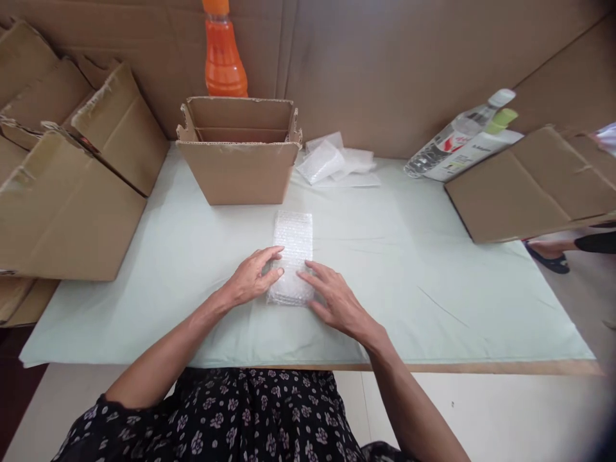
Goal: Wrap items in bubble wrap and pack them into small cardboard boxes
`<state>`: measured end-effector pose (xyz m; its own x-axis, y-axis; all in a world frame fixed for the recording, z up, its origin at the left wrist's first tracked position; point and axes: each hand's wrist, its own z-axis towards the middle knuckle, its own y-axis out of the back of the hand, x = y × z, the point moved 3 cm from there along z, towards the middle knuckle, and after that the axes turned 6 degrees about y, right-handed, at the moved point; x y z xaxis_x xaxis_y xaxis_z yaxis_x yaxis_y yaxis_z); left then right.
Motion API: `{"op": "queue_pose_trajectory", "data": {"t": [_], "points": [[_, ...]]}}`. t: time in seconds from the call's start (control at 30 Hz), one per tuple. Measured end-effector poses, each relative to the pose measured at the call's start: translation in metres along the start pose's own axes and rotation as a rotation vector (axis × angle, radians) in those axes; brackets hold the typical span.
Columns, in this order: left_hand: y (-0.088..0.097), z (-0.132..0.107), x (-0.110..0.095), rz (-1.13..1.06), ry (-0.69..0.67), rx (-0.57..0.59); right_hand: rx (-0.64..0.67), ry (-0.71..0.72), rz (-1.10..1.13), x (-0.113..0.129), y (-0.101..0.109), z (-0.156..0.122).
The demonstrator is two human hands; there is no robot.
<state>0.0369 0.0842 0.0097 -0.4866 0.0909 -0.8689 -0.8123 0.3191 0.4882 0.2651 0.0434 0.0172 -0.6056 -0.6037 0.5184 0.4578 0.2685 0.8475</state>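
A flat rectangular packet wrapped in bubble wrap point(293, 244) lies on the pale green table cover point(409, 269), its long side running away from me. My left hand point(253, 277) rests on the packet's near left edge with fingers stretched out flat. My right hand point(332, 296) presses on the near right edge, fingers extended and lying flat as well. Neither hand grips anything.
An open cardboard box point(238, 154) stands just behind the packet, with an orange bottle point(222, 51) behind it. Bubble-wrap pieces point(332, 160) lie at the back. Cardboard boxes point(62, 186) crowd the left; bottles point(462, 138) and a box point(534, 186) sit at the right. Another person's foot point(548, 251) shows at the far right.
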Motion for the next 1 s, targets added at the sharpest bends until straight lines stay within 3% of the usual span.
{"op": "queue_pose_trajectory", "data": {"t": [0.13, 0.23, 0.33, 0.43, 0.5, 0.57, 0.63, 0.73, 0.8, 0.9, 1.0], "points": [[-0.002, 0.014, 0.002, 0.015, 0.035, 0.078, -0.086, 0.055, 0.076, 0.011, -0.009, 0.009], [-0.001, 0.015, 0.006, 0.000, 0.024, 0.084, -0.130, 0.059, 0.123, 0.015, -0.001, -0.006], [-0.004, 0.014, 0.012, 0.003, 0.017, 0.073, -0.127, 0.042, -0.012, 0.010, 0.003, -0.023], [-0.009, 0.015, 0.017, 0.035, 0.012, 0.050, -0.074, 0.037, -0.169, 0.004, -0.009, -0.025], [-0.011, 0.015, 0.019, 0.055, 0.004, 0.040, -0.108, 0.056, -0.167, 0.007, -0.019, -0.018], [-0.012, 0.015, 0.019, 0.074, -0.007, 0.035, -0.192, 0.099, -0.046, 0.018, -0.022, -0.013], [-0.011, 0.013, 0.018, 0.090, -0.017, 0.034, -0.223, 0.154, 0.211, 0.036, -0.019, -0.012], [-0.012, 0.012, 0.017, 0.112, -0.039, 0.028, -0.126, 0.194, 0.600, 0.061, -0.009, -0.020], [-0.014, 0.013, 0.016, 0.122, -0.055, 0.024, -0.107, 0.085, 0.675, 0.065, -0.005, -0.025], [-0.013, 0.010, 0.013, 0.117, -0.071, 0.018, -0.230, -0.182, 0.634, 0.055, -0.007, -0.030], [-0.002, -0.006, 0.008, 0.064, -0.059, 0.002, -0.336, -0.290, 0.612, 0.046, -0.013, -0.029]]}}
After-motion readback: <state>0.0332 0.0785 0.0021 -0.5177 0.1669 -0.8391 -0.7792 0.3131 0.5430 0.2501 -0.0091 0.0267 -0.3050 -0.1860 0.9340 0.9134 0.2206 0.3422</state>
